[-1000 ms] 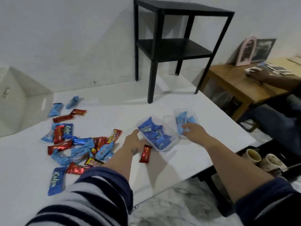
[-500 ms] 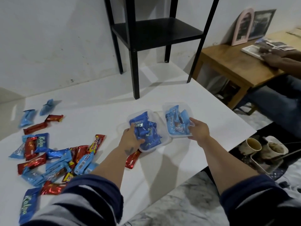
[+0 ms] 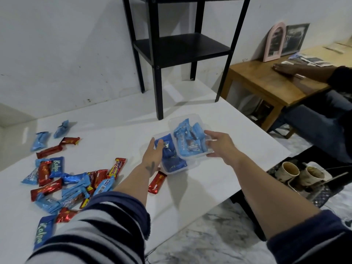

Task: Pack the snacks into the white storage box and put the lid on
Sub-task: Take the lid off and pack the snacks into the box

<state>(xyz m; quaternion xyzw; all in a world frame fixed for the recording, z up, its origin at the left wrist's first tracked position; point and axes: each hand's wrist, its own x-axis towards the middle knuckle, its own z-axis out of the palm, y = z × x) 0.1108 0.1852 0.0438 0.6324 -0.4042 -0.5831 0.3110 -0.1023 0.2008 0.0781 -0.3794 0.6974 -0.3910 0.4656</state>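
Note:
Two clear-white plastic boxes full of blue snack packs are at the middle of the white table [image 3: 200, 189]. My right hand [image 3: 219, 144] grips the right box [image 3: 188, 142] by its right rim and holds it lifted, its edge over the left box [image 3: 172, 162]. My left hand [image 3: 153, 155] touches the left box's near-left rim, thumb on the packs inside. A red bar [image 3: 157, 181] lies just beside my left wrist. A heap of red and blue snack packs [image 3: 62, 180] is spread over the table's left part. No lid is visible.
A black two-shelf stand [image 3: 177, 48] stands on the table's far side. To the right is a wooden table [image 3: 266, 82] with another person's arm on it. Two used cups [image 3: 301, 172] sit on a tray by the floor, beyond the table's right edge.
My right hand has lifted the right box and moved it left, partly over the left box. My left hand stays at the left box. The camera has tilted.

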